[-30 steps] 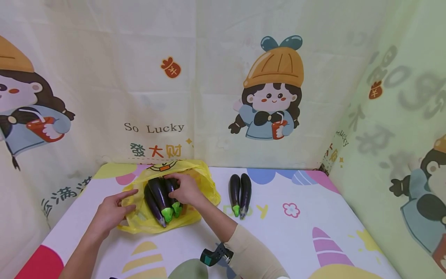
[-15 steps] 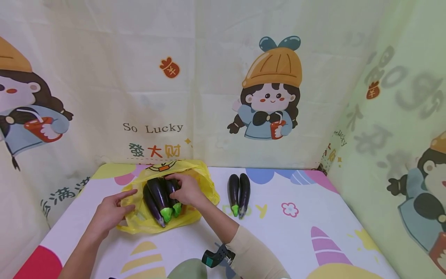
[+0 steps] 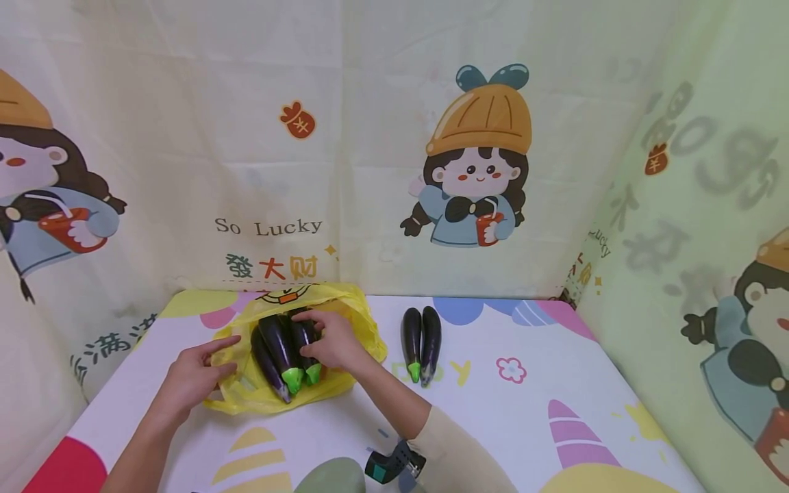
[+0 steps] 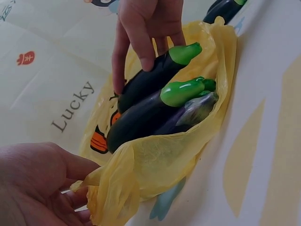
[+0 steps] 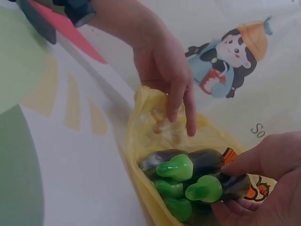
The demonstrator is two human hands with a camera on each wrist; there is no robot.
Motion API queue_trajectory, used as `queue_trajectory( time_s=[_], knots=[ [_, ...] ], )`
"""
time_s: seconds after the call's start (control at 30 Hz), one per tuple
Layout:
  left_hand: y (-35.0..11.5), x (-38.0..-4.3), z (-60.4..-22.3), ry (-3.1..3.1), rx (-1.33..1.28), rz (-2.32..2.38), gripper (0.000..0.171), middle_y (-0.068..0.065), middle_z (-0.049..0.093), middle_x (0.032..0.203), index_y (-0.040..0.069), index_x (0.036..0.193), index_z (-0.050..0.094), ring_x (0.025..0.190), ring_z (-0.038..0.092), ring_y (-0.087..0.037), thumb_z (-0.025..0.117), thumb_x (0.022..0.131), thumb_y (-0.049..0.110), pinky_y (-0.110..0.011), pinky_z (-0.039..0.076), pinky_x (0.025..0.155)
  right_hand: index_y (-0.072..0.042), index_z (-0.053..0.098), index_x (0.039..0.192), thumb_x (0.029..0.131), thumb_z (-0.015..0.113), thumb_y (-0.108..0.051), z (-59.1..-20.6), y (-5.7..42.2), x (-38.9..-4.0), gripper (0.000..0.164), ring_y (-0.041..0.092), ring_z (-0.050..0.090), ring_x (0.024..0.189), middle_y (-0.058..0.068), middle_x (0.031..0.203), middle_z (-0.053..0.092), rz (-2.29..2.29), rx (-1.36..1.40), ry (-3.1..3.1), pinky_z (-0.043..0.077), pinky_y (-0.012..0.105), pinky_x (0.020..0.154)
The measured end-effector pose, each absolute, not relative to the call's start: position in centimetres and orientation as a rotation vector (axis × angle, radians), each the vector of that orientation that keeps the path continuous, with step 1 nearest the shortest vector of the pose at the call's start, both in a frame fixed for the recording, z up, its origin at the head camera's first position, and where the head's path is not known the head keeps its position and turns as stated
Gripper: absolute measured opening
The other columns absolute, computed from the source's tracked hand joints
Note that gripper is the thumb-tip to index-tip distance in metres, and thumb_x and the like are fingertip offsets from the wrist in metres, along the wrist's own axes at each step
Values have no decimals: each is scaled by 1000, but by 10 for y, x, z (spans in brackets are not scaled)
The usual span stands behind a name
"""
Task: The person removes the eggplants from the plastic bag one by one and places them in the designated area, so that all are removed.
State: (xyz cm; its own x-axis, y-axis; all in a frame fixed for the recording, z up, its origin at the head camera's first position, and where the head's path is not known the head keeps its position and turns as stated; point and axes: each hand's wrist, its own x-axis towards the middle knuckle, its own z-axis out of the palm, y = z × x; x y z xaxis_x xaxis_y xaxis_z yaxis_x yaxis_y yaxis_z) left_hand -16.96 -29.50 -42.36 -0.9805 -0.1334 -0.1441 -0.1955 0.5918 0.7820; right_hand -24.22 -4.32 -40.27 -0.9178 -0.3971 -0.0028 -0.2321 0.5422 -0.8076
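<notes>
A yellow plastic bag (image 3: 370,332) lies on its side at the left of the table, its mouth facing me. Several dark purple eggplants are inside, green caps toward the mouth. My right hand (image 3: 333,340) reaches into the bag and grips the rightmost eggplant (image 4: 150,80), thumb on one side and fingers on the other. Beside it lie another eggplant (image 3: 280,342) and one with a pale end (image 3: 265,366). My left hand (image 3: 191,376) holds the bag's left edge, with some fingers hidden behind the yellow film (image 4: 160,165).
Two more eggplants (image 3: 411,342) lie side by side on the table, right of the bag. A printed cloth (image 3: 481,424) covers the table. Printed curtains (image 3: 370,171) stand close behind the bag and at both sides. A black strapped device (image 3: 394,462) is by my right sleeve.
My view has turned slightly to the right. The right hand's fingers have shifted a little on the eggplant; my left hand stays at the bag's edge.
</notes>
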Motion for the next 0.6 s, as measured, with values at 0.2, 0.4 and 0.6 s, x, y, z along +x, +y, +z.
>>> queue_trajectory(
  time_s=[0.2,0.4,0.6],
  knots=[
    [-295,-169,-424,2738,-287,1363,61,-12,42,97,4,155,47,76,43,-20,65,97,15,-29,42,57,-37,72,129,85,84,-9,-400,-35,-239,54,22,60,116,0,123,66,-1306,-535,2586,53,27,77],
    [-296,-169,-425,2730,-291,1366,62,-10,40,93,4,155,47,73,42,-19,65,97,15,-28,43,57,-39,72,129,86,84,-9,-399,-30,-236,54,27,61,117,0,121,65,-1327,-533,2569,53,26,69],
    [-296,-170,-426,2732,-284,1358,62,-16,43,102,4,156,46,80,44,-21,65,98,16,-28,44,59,-36,72,130,85,84,-8,-398,-24,-232,54,25,61,114,1,122,65,-1341,-578,2564,53,24,67]
  ],
)
